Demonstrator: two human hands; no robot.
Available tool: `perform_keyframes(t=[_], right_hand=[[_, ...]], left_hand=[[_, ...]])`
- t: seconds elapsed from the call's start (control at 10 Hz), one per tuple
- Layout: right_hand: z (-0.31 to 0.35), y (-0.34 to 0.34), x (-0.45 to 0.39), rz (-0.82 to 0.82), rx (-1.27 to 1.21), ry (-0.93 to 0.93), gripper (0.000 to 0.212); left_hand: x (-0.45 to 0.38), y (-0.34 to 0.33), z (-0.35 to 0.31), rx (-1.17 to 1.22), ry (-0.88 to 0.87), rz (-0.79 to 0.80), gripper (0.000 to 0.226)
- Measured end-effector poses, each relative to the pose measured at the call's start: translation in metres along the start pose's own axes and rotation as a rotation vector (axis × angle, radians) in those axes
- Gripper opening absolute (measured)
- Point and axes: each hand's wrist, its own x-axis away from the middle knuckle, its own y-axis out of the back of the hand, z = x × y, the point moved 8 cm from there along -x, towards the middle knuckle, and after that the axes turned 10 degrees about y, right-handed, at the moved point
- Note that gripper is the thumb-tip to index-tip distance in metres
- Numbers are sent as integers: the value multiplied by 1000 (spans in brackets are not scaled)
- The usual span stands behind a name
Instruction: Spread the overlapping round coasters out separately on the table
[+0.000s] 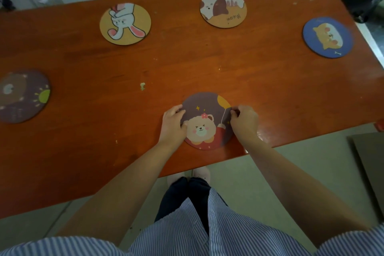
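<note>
the big orange-brown table (187, 64) holds five round coasters, all apart from each other. the bear coaster (206, 120) lies flat near the table's close edge, right between the two hands. the left hand (173, 123) has curled fingers and its thumb rests on the coaster's left side. the right hand (244, 121) is curled too, pinching the right rim. far ahead of the hands lie the rabbit coaster (125, 23) and the cat coaster (223, 8). far right is the blue coaster (328, 37). far left, the dark purple coaster (22, 95) looks blurry and is cut off.
</note>
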Motion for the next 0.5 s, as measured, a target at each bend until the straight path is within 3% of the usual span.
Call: perform_keyframes(t=[0.2, 0.4, 0.5], right_hand=[[2, 1, 2, -30, 8, 90, 15], [12, -2, 3, 42, 73, 198, 16], [24, 9, -2, 69, 251, 315, 22]], left_hand=[[5, -1, 2, -18, -20, -13, 39], [10, 4, 4, -66, -55, -2, 41], [8, 15, 16, -160, -59, -92, 44]])
